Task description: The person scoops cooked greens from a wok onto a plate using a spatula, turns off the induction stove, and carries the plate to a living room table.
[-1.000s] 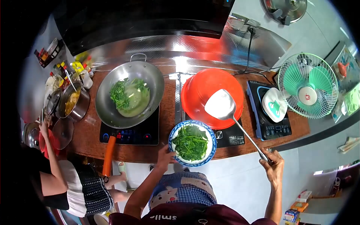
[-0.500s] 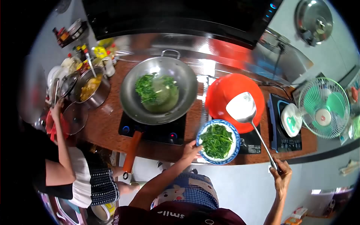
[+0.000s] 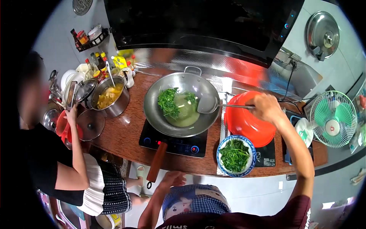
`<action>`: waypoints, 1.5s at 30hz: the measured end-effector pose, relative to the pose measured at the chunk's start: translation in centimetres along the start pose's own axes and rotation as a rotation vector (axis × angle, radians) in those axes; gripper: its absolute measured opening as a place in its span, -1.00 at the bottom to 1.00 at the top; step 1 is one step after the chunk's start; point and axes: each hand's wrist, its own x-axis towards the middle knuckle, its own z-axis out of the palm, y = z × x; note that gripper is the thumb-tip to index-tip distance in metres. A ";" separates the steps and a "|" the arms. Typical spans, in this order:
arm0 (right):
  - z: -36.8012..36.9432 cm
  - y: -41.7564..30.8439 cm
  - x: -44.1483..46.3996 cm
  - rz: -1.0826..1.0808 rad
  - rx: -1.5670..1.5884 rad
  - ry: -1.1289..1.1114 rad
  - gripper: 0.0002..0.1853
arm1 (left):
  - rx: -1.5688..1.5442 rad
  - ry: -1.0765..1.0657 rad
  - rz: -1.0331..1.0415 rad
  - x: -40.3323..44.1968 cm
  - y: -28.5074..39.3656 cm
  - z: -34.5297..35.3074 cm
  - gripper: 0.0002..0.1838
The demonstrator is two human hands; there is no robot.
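Note:
My right hand (image 3: 267,108) is closed round the handle of a metal wok spatula (image 3: 207,104). The spatula reaches left over the wok's rim, its blade inside at the right of the liquid. In the steel wok (image 3: 154,86) lie cooked leafy greens (image 3: 168,104) and pale green broth. A blue-rimmed bowl (image 3: 253,164) heaped with the same greens (image 3: 234,155) stands at the counter edge. My left hand (image 3: 173,179) is off the bowl, in front of the counter to the right of the wok's wooden handle (image 3: 156,164). Its fingers are loosely bent and hold nothing visible.
The wok sits on an induction cooker (image 3: 183,147). Behind the bowl is a red basin (image 3: 248,122). At left a person (image 3: 49,164) holds a lid beside a pot of yellowish food (image 3: 118,103). A fan (image 3: 332,119) stands far right; a black range hood (image 3: 198,26) hangs above.
My right hand has swung the spatula up and left from beside the basin into the wok. My left hand has let go of the bowl and drawn back left. The view has shifted.

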 end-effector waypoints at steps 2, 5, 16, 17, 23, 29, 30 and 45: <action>-1.7 -2.2 3.0 0.041 -0.091 -0.083 -0.76 | -0.049 0.113 0.100 -2.4 0.6 -2.6 -0.57; -3.3 -5.1 6.1 0.014 -0.239 -0.172 -0.74 | -0.370 0.109 0.234 -2.7 1.2 -7.6 -0.56; -2.8 -10.9 12.7 -0.109 -0.186 -0.053 -0.71 | -0.516 -0.177 0.342 -5.4 9.8 -2.0 -0.39; -3.6 -10.9 12.6 -0.118 -0.180 -0.049 -0.71 | -0.492 -0.198 0.322 -6.1 10.5 -1.4 -0.39; -8.5 -9.8 11.6 -0.143 -0.534 -0.136 -0.66 | -0.394 -0.326 0.292 -4.4 9.5 -2.0 -0.40; -7.7 -12.1 12.6 -0.169 -0.622 -0.177 -0.62 | -0.513 -0.278 0.228 -5.0 10.3 -1.1 -0.51; -7.1 -12.4 13.2 -0.193 -0.612 -0.183 -0.63 | -0.521 -0.282 0.233 -5.1 10.3 -1.0 -0.51; -10.9 -11.7 12.5 -0.056 -0.166 -0.662 -0.79 | -0.544 -0.292 0.234 -5.1 10.3 -0.9 -0.50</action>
